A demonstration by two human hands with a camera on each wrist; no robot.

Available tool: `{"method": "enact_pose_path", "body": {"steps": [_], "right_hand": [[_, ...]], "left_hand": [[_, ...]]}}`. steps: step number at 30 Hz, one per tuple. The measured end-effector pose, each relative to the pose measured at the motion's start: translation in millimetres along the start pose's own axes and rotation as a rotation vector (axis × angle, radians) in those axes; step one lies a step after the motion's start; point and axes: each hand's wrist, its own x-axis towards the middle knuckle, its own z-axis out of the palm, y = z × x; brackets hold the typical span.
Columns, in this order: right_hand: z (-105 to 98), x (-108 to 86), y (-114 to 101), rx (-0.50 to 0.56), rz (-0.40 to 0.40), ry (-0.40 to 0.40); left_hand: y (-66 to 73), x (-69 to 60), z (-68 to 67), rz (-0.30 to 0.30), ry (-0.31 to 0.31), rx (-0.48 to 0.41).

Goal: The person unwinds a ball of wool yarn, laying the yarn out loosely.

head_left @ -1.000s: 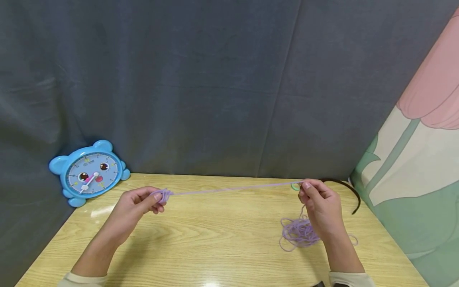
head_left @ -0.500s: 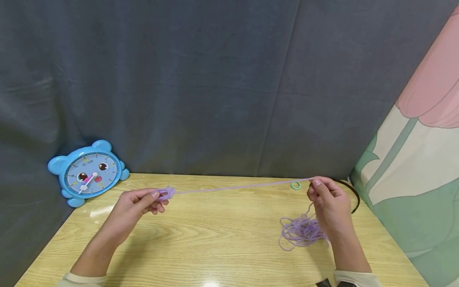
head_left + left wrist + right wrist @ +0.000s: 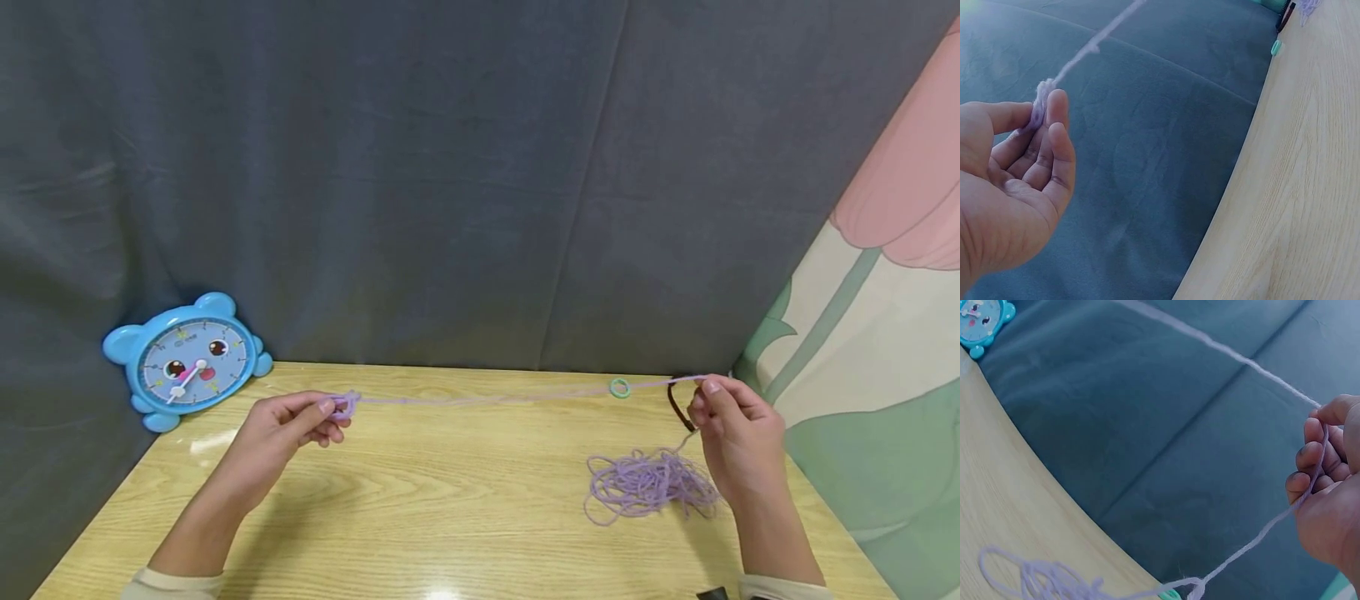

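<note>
Lilac yarn (image 3: 1235,357) stretches almost level between the two hands, above the table. Between thumb and fingers, my left hand (image 3: 281,433) pinches a small looped bunch of yarn (image 3: 1040,106), from which the strand runs off to the right. My right hand (image 3: 738,433) pinches the strand's other end with thumb and forefinger. From there the yarn hangs across the palm, as the right wrist view shows, and drops to a loose tangled pile (image 3: 648,483) on the table, left of and below that hand.
A green ring (image 3: 619,388) lies near the table's back edge, beneath the strand. A black curved cord (image 3: 678,408) is partly hidden behind the right hand. At the back left a blue bear-shaped clock (image 3: 193,363) leans on the dark curtain (image 3: 420,183). The table (image 3: 450,500) is wood-patterned.
My right hand has moved to the right, lengthening the strand between the hands. More of the yarn pile and the whole green ring now show. The left hand has stayed nearly still.
</note>
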Motion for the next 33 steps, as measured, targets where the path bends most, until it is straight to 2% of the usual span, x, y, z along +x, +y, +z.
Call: {"method": "enact_pose_path", "body": {"steps": [6, 14, 23, 30, 33], "right_hand": [[-17.1, 0.7, -5.5, 0.015, -0.014, 0.051], [-33.5, 3.8, -11.5, 0.028, -0.034, 0.119], [-45.2, 5.4, -21.5, 0.086, -0.059, 0.24], [-52.5, 7.7, -26.1, 0.138, -0.089, 0.286], [-56.4, 8.1, -28.7, 0.164, -0.09, 0.3]], "left_hand": [[-0.8, -0.9, -0.4, -0.003, -0.003, 0.005], [-1.2, -1.0, -1.9, 0.025, -0.01, -0.012], [-0.1, -0.3, -3.0, 0.003, 0.01, -0.029], [-0.7, -0.1, -3.3, 0.052, 0.008, -0.065], [-0.6, -0.3, -3.9, 0.056, 0.015, -0.071]]}}
